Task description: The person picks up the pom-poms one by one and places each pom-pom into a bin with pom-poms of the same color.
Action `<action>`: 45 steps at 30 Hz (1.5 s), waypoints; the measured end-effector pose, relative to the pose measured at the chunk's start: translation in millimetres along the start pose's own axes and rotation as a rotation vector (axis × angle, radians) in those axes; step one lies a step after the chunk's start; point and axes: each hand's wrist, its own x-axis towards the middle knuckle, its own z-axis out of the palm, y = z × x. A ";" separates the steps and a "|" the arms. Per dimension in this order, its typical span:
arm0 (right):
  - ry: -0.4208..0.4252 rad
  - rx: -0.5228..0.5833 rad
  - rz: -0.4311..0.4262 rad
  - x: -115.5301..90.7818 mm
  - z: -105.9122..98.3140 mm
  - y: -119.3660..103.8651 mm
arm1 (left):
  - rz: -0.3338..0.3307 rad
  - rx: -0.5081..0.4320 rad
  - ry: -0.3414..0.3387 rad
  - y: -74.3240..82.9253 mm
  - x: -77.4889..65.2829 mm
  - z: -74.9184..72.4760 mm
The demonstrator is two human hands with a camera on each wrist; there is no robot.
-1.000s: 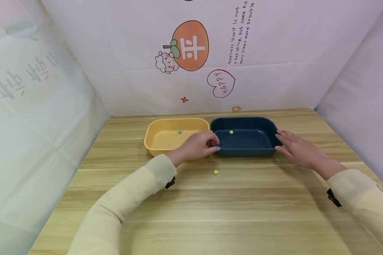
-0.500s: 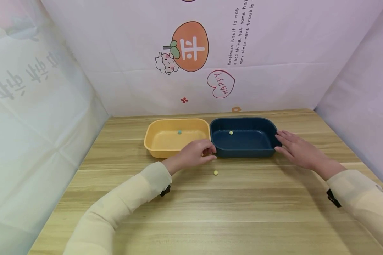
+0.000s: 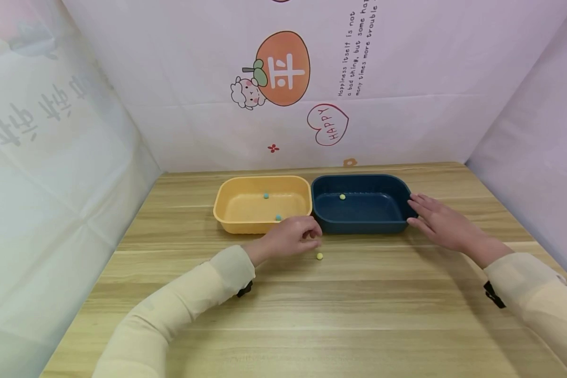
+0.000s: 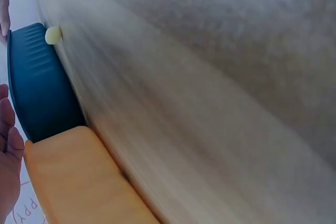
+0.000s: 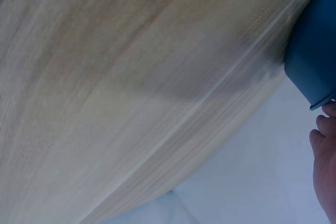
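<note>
A small pale yellow ball (image 3: 319, 256) lies on the wooden table in front of the boxes. Just above and left of it hovers my left hand (image 3: 292, 237), fingers loosely bent, with nothing visible between them. The same yellow ball (image 4: 53, 35) shows beside the dark blue box (image 4: 42, 85) in the left wrist view. My right hand (image 3: 441, 220) rests its straight fingers against the right end of the dark blue box (image 3: 364, 227). Inside that box is another yellow ball (image 3: 342, 197). Two small blue balls, one at the back (image 3: 266, 196) and one nearer the front (image 3: 278, 217), lie in the yellow box (image 3: 236, 228).
The two boxes stand side by side near the back of the wooden table (image 3: 312, 325). Behind them rises a white printed cloth (image 3: 193, 131), with cloth on the left (image 3: 52, 184) and right sides too.
My left hand has drawn back from the boxes' front rims toward the yellow ball on the table. The nearer blue ball in the yellow box has come into sight. My right hand stays put.
</note>
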 end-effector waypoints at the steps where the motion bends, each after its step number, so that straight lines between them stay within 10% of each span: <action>1: -0.001 0.002 0.001 -0.1 -0.2 0.0 | 0.000 0.001 -0.002 -0.1 -0.1 1.0; 45: 0.010 -0.030 -0.023 -0.1 -0.5 0.2 | -0.056 0.098 -0.272 3.5 7.3 16.9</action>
